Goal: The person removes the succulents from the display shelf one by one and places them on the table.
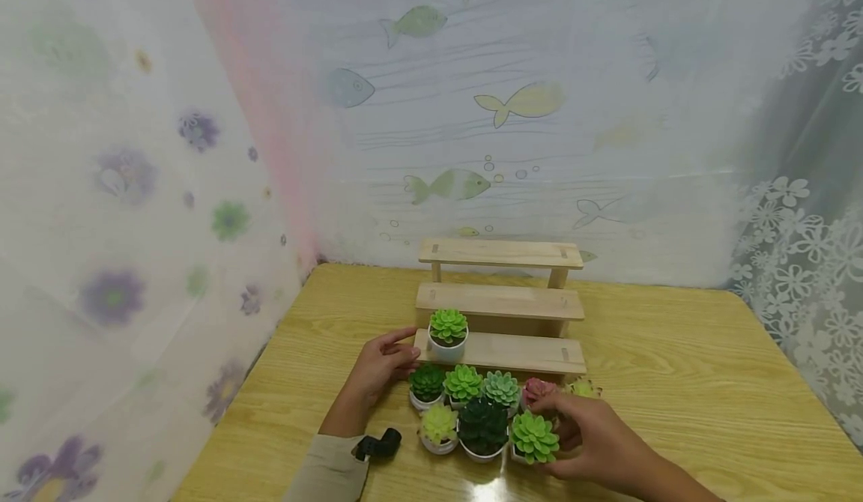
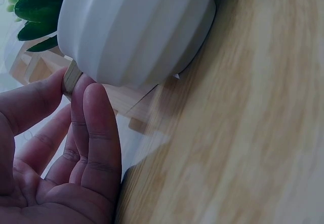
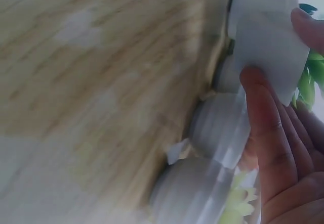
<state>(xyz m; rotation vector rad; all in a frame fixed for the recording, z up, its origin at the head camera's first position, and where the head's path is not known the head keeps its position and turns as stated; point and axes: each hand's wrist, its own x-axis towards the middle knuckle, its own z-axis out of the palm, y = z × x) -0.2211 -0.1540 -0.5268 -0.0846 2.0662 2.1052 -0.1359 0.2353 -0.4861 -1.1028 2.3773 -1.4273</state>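
My left hand (image 1: 377,371) pinches the left end of the lowest board of a three-step wooden stand (image 1: 506,351). In the left wrist view, the thumb and fingers close on the board's edge (image 2: 72,78), just beside a white ribbed pot (image 2: 136,32). My right hand (image 1: 600,438) grips a bright green potted succulent (image 1: 535,437) by its white, flat-sided pot (image 3: 268,52), which appears raised off the table in the right wrist view. Another bright green succulent (image 1: 448,327) stands on the lowest board at its left end.
Several potted succulents crowd before the stand, among them a dark green one (image 1: 483,425), a pale yellow one (image 1: 439,422) and a pink one (image 1: 539,391) partly hidden by my right hand. A yellowish one (image 1: 583,388) is behind that hand. The wooden table (image 1: 674,352) meets patterned curtains.
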